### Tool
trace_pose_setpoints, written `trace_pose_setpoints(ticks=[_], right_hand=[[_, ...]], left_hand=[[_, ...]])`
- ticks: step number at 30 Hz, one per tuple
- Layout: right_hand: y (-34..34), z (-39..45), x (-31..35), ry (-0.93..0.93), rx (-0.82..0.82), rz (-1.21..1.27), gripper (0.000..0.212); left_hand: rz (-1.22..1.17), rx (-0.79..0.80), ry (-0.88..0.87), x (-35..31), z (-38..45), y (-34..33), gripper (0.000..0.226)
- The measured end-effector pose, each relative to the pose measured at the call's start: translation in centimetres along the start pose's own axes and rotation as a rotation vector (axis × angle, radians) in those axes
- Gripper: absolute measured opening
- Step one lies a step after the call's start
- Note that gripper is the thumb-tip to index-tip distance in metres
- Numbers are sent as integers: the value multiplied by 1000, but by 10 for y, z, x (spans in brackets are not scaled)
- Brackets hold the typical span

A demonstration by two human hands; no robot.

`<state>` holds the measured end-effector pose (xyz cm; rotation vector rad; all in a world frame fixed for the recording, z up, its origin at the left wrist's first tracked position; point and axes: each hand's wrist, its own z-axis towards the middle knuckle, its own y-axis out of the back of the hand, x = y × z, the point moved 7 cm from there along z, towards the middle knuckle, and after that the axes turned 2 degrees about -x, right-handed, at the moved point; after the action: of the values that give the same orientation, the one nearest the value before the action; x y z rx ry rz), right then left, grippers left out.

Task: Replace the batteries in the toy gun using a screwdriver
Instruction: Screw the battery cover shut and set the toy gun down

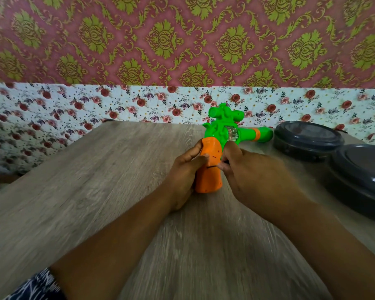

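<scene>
A toy gun (225,128) with a green body and an orange grip (210,176) is held over the wooden table (95,191), barrel pointing right. My left hand (182,176) grips the orange grip from the left, thumb across its face. My right hand (247,169) is on the right side of the grip, fingers curled round a thin dark tool, probably the screwdriver (213,167), whose tip lies on the grip. Most of the tool is hidden inside the hand. The frame is slightly blurred. No batteries are visible.
Two dark grey round lidded containers (307,139) (362,176) stand on the table at the right, just beyond the gun's barrel. A floral wall (74,105) rises behind the table's far edge. A patterned cloth shows at the bottom left.
</scene>
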<state>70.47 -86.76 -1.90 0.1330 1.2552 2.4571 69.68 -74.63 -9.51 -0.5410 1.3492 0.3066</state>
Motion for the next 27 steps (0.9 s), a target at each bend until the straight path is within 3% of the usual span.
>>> trace_pose_setpoints(ticks=[4, 6, 11, 18, 21, 23, 27], right_hand=[[2, 0, 0, -35, -95, -110, 43], [2, -2, 1, -53, -42, -128, 47], [11, -5, 1, 25, -58, 198, 23], [-4, -2, 3, 25, -12, 7, 28], [-8, -4, 2, -69, -116, -20, 39], [-11, -5, 3, -82, -83, 6, 40], [-5, -6, 3, -27, -86, 200, 22]], left_hand=[[60, 9, -32, -2, -2, -1, 53], [66, 4, -36, -2, -2, -1, 53], [9, -34, 1, 0, 0, 3, 50], [-5, -53, -16, -2, 0, 3, 47], [-29, -86, -4, 0, 1, 3, 41], [-61, -117, 14, 1, 2, 4, 40], [-89, -129, 13, -1, 2, 5, 42]])
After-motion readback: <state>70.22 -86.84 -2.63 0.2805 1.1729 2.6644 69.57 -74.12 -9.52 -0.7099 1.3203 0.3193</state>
